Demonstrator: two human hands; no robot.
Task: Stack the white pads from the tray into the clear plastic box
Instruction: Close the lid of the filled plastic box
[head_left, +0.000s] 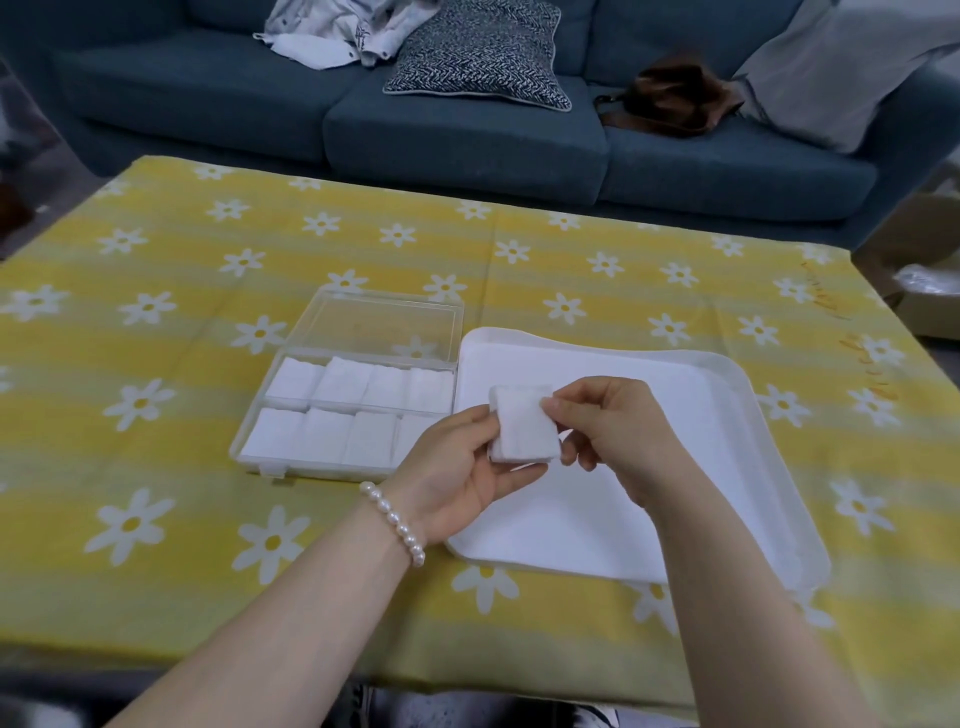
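Note:
Both hands hold a small stack of white pads (523, 427) in the air above the left part of the white tray (737, 441). My left hand (457, 467) grips the stack from below and from the left. My right hand (608, 431) pinches its right edge between thumb and fingers. The clear plastic box (291, 353) lies open to the left of the tray, its lid flat behind it. Two rows of white pads (332, 410) fill the box; my left hand hides the near right compartment.
Box and tray sit on a table with a yellow daisy-print cloth (156, 519). A blue sofa (467, 135) stands beyond the far edge, carrying a patterned cushion (483, 57), clothes and a brown bag (670, 98). Cardboard boxes stand at the right.

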